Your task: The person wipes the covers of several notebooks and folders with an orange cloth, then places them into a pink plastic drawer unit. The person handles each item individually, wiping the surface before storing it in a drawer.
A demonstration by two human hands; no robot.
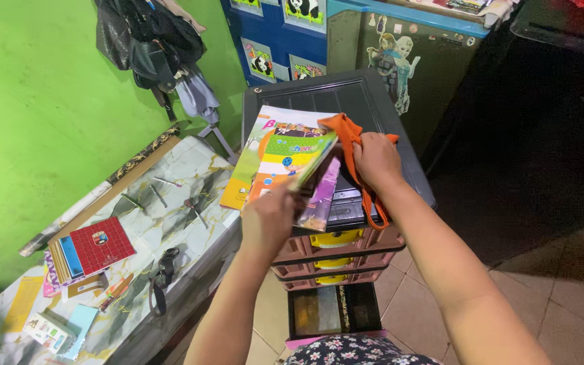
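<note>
Books: a small stack of colourful booklets (297, 164) sits lifted at one edge above the dark lid of a plastic drawer unit, just at 12 o'clock from the left hand.
Left hand: the left hand (269, 217) is closed around the near edge of the stack, fingers curled under, thumb side up, tipping the booklets up.
Right hand: the right hand (375, 159), at 2 o'clock from the left, is closed on an orange cloth (347, 132) and presses it down on the lid just beside the booklets; a strap-like end of the cloth hangs down past the wrist over the drawer fronts.
Skirt: a dark floral fabric (359, 351) shows at 6 o'clock, at the bottom edge.
Drawer unit: the plastic drawer unit (366, 101) has a dark grey top and brownish drawers with yellow handles (336, 238) below the hands; its lowest drawer stands pulled out.
Counter: a marble-patterned counter (177, 169) lies at 9 o'clock, well apart from the hands, bearing a red-covered book stack (96, 248), a black strap (163, 270), pens and small boxes.
Wall: a bright green wall (35, 101) rises at 10 o'clock, with dark bags (147, 44) hanging on it.
Cabinet: a blue cabinet with panda stickers (261, 61) stands at 12 o'clock, farthest back, beside a green panel with cartoon figures.
</note>
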